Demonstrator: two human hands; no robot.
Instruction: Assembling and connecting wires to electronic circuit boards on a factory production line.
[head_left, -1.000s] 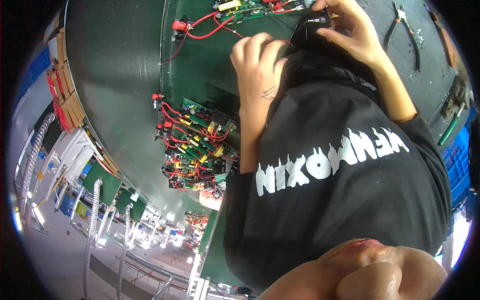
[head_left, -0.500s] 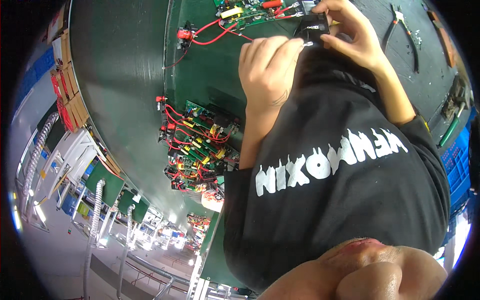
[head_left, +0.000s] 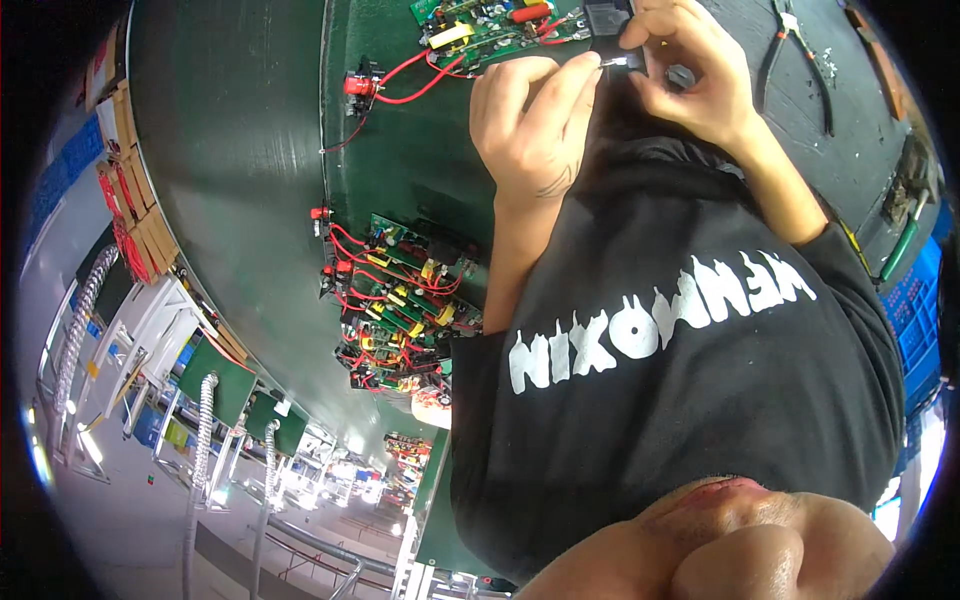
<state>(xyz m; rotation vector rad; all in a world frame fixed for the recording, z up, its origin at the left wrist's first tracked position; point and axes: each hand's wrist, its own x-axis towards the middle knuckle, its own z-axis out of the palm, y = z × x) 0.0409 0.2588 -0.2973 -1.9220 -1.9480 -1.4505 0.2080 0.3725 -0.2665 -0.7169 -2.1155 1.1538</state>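
My left hand (head_left: 530, 120) is closed, thumb and forefinger pinching a small silvery metal terminal (head_left: 615, 62). Facing it, my right hand (head_left: 700, 75) curls its thumb and fingers beside a black plastic housing (head_left: 605, 18), with fingertips at the housing's edge. A small dark grey part (head_left: 681, 77) shows inside the curl of that hand; its kind is unclear. Left of the housing lies a green circuit board (head_left: 485, 35) with yellow and red components. Red wires (head_left: 420, 92) run from it to a red and black socket piece (head_left: 362, 84) on the bench.
Several wired circuit boards (head_left: 400, 300) are heaped on the green bench (head_left: 230, 150) beside my left forearm. Pliers (head_left: 790, 50) with dark handles lie to the right, near a brown strip (head_left: 875, 60) and a green-handled tool (head_left: 903, 245). A blue crate (head_left: 915, 320) stands at the right edge.
The black housing now sits farther up and left between my hands. My left fingertips and the terminal have moved up slightly. My right fingers have shifted a little, and the whole view has moved slightly.
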